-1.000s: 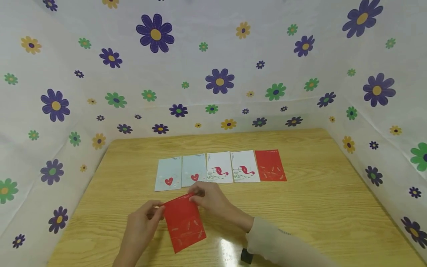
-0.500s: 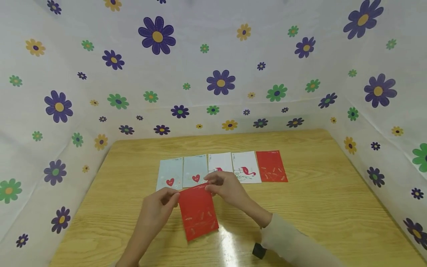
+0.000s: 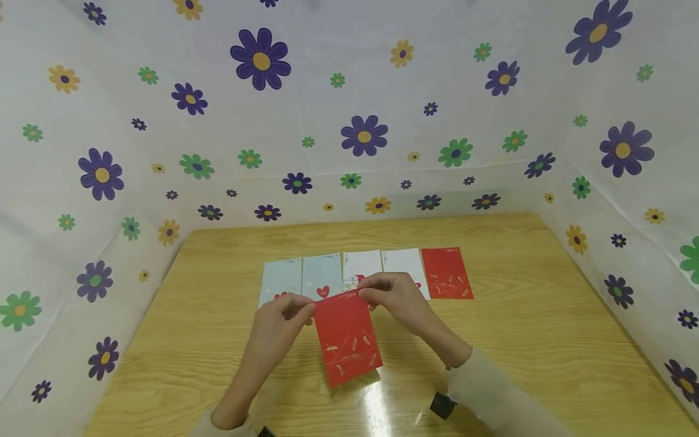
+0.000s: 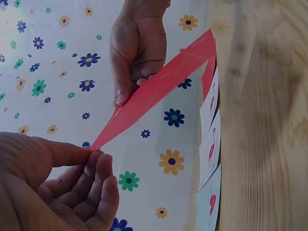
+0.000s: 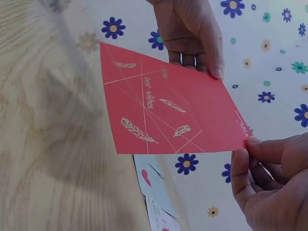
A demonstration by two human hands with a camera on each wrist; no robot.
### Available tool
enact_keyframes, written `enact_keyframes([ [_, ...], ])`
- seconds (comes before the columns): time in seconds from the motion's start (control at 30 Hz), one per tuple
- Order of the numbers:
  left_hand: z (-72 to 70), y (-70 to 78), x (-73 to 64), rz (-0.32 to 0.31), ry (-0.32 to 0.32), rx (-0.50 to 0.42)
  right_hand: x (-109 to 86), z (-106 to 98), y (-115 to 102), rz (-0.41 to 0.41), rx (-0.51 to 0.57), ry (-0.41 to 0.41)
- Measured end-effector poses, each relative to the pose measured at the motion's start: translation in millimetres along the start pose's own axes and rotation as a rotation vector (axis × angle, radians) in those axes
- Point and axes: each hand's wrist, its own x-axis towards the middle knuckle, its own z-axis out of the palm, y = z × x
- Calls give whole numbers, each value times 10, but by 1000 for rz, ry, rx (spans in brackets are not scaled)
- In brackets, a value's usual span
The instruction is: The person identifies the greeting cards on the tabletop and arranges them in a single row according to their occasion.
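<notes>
A red greeting card [image 3: 347, 338] with pale feather drawings hangs tilted above the table, held by its upper edge. My left hand [image 3: 276, 331] pinches its upper left corner between thumb and fingers. At the upper right corner my right hand [image 3: 401, 303] pinches it the same way. In the right wrist view the printed face of the red card [image 5: 159, 106] shows feathers, crossing lines and small lettering. The left wrist view catches the red card [image 4: 154, 86] nearly edge-on, with the left thumb and fingers at its near corner.
Behind the hands lies a row of cards: two pale blue heart cards [image 3: 282, 277], [image 3: 321, 270], two white flamingo cards [image 3: 362, 261], [image 3: 402, 261] and a red card [image 3: 446, 273]. The wooden table [image 3: 519, 340] meets a flowered cloth wall [image 3: 306, 109] behind and at both sides.
Both hands have carried the red card to the right and farther from the body, up toward the row. It now overlaps the row's front edge in the head view. The grip looks the same.
</notes>
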Motion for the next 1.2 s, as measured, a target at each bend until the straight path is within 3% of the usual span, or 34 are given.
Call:
enact_keyframes([
  [0.23, 139, 58, 144, -2, -46, -50, -27, -193, 0, 21, 39, 19],
  [0.57, 397, 141, 320, -31, -163, -107, -106, -500, 26, 76, -22, 41],
  [0.9, 619, 271, 515, 11, -250, -140, -156, -829, 6, 105, -91, 60],
  [1.03, 691, 354, 587, 39, -280, -182, -159, -969, -39, 111, -119, 74],
  [1.2, 793, 452, 675, 26, -296, -265, -168, -1108, -100, 110, -114, 111],
])
